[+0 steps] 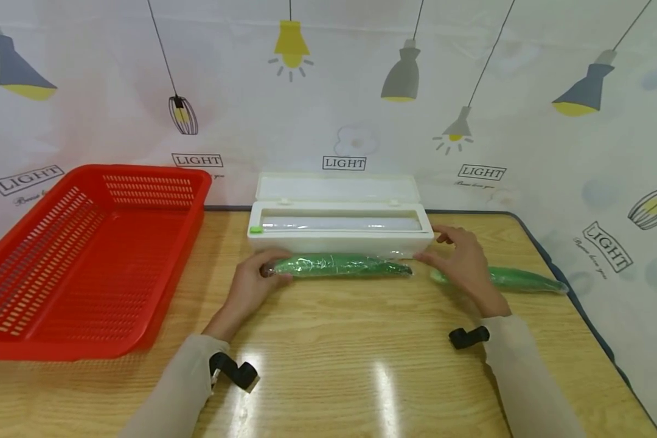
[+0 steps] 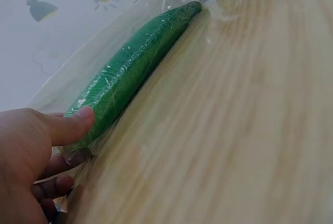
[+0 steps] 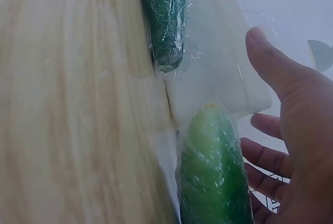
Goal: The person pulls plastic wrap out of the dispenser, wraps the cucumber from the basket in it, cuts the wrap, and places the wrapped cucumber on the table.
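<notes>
A cucumber (image 1: pixel 334 265) in clear plastic wrap lies along the front of a white cling film box (image 1: pixel 339 243). My left hand (image 1: pixel 257 280) grips its left end; in the left wrist view the thumb (image 2: pixel 78 122) lies on the wrapped skin, with fingers below. At the box's right end is my right hand (image 1: pixel 462 261), its fingers spread and apart in the right wrist view, holding nothing. A second wrapped cucumber (image 1: pixel 525 280) lies to the right, partly hidden behind that hand. The box lid (image 1: pixel 336 187) stands raised, and the film roll (image 1: pixel 339 224) shows inside.
A red plastic basket (image 1: pixel 137 267) with slotted walls stands on the left of the wooden table (image 1: pixel 317 365). A green slider (image 1: pixel 256 230) sits at the box's left front edge. Behind the table hangs a lamp-patterned cloth (image 1: pixel 350 79).
</notes>
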`<action>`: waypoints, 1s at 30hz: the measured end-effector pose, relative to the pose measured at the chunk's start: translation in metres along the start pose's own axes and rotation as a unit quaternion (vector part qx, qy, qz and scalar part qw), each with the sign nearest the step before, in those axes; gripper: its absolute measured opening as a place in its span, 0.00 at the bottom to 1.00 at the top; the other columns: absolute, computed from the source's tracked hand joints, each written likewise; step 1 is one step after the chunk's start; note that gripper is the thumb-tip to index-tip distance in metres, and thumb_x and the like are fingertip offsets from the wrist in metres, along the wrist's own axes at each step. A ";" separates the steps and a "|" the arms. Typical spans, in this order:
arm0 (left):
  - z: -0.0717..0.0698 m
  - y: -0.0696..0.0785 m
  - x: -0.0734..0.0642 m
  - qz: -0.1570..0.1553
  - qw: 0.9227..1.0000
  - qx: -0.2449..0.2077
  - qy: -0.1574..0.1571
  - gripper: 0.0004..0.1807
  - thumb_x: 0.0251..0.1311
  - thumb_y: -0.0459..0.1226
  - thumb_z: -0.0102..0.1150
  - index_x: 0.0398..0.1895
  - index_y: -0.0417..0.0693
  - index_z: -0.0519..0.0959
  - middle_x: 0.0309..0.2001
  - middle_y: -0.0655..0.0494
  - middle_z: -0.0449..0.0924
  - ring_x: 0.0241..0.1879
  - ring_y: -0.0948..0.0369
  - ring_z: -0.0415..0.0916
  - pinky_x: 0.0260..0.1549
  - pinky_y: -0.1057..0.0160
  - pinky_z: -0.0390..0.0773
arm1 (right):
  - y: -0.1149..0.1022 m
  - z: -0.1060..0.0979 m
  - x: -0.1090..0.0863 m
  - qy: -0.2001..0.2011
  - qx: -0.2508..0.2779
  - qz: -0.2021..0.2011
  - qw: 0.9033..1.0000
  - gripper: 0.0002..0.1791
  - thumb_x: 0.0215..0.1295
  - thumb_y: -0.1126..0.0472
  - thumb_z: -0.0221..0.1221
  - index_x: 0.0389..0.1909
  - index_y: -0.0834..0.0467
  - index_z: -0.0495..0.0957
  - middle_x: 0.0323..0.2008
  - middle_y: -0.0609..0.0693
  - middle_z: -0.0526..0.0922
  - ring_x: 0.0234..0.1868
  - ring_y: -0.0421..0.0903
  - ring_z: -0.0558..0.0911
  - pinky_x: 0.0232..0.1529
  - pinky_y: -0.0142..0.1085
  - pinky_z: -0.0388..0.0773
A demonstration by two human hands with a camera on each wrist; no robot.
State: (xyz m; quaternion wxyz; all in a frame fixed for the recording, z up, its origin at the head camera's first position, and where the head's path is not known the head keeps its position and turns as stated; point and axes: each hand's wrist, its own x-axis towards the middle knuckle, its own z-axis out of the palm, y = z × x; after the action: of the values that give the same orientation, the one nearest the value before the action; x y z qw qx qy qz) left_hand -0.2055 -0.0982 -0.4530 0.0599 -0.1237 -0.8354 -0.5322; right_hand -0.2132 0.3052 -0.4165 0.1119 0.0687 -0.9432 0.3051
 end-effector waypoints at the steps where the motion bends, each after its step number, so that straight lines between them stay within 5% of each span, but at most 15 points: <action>1: 0.000 -0.001 0.000 -0.001 1.000 0.003 0.002 0.20 0.46 0.35 0.75 0.45 0.53 0.84 0.40 0.56 0.80 0.32 0.61 0.69 0.29 0.65 0.70 | 0.001 -0.001 -0.001 -0.008 -0.005 -0.001 1.000 0.43 0.52 0.38 0.67 0.63 0.60 0.70 0.46 0.59 0.75 0.50 0.58 0.70 0.47 0.53 0.67; 10: -0.003 -0.004 0.002 -0.003 1.000 0.012 0.000 0.20 0.47 0.38 0.74 0.46 0.53 0.84 0.32 0.56 0.79 0.30 0.60 0.68 0.27 0.65 0.68 | 0.012 -0.006 -0.012 -0.054 -0.031 -0.060 0.996 0.32 0.48 0.41 0.71 0.48 0.59 0.80 0.44 0.56 0.80 0.50 0.57 0.71 0.53 0.55 0.62; 16: -0.008 -0.007 0.000 -0.002 1.000 0.006 -0.002 0.19 0.46 0.37 0.75 0.45 0.53 0.84 0.28 0.55 0.76 0.28 0.59 0.67 0.26 0.64 0.67 | 0.003 0.005 -0.015 -0.093 -0.039 -0.087 0.991 0.36 0.46 0.39 0.70 0.55 0.55 0.77 0.45 0.52 0.81 0.48 0.53 0.75 0.50 0.53 0.68; 21: -0.014 -0.010 -0.003 -0.003 1.000 0.008 -0.014 0.19 0.45 0.37 0.75 0.44 0.55 0.85 0.26 0.55 0.74 0.27 0.58 0.66 0.25 0.63 0.66 | -0.009 0.017 -0.017 -0.080 -0.042 -0.127 0.988 0.35 0.43 0.42 0.73 0.54 0.53 0.78 0.41 0.47 0.83 0.46 0.52 0.77 0.48 0.52 0.70; 30: -0.024 -0.002 -0.030 -0.042 0.998 0.022 -0.053 0.20 0.45 0.39 0.75 0.45 0.57 0.84 0.27 0.56 0.73 0.28 0.58 0.67 0.26 0.63 0.67 | -0.027 0.024 -0.039 -0.103 -0.041 -0.114 0.987 0.22 0.44 0.48 0.74 0.39 0.52 0.80 0.34 0.43 0.79 0.39 0.46 0.75 0.50 0.49 0.62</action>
State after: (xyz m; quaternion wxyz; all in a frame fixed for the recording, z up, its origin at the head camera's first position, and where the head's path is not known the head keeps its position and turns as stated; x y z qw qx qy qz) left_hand -0.1783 -0.1254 -0.4514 -0.0038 -0.1150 -0.8532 -0.5087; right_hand -0.1743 0.2719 -0.4300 0.0513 0.2021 -0.9475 0.2424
